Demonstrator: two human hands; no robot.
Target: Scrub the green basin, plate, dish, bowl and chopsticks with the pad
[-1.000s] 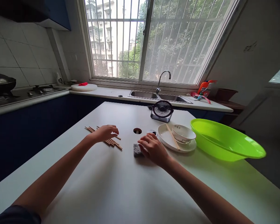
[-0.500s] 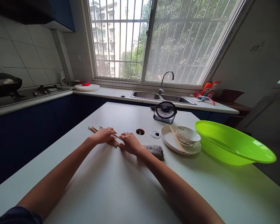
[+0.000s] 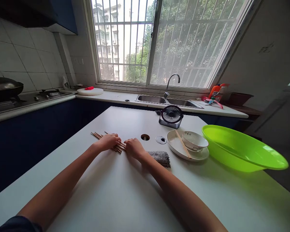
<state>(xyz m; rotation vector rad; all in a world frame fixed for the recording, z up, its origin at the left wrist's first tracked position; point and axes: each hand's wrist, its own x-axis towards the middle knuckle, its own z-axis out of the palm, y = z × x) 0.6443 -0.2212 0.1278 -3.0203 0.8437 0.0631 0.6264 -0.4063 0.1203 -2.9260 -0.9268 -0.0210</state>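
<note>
Several wooden chopsticks [image 3: 98,135] lie in a loose bundle on the white table [image 3: 116,190]. My left hand [image 3: 108,141] covers the middle of the bundle, fingers curled down over the sticks. My right hand [image 3: 133,148] is at the bundle's near right end, fingers bent and closed against the stick tips, almost touching the left hand. A grey scouring pad [image 3: 162,157] lies just right of my right wrist, apart from the hand.
Right of the pad are a white plate [image 3: 175,147] with a chopstick [image 3: 183,144] across it, a small bowl [image 3: 194,140], then a large green basin [image 3: 241,149]. Behind them are a small black fan [image 3: 171,116], a table hole [image 3: 145,137] and its cap [image 3: 160,139]. The sink [image 3: 169,101] is under the window.
My right hand left the grey pad and moved left to the chopstick ends, then closed in a little more toward the left hand. The left hand stayed on the bundle.
</note>
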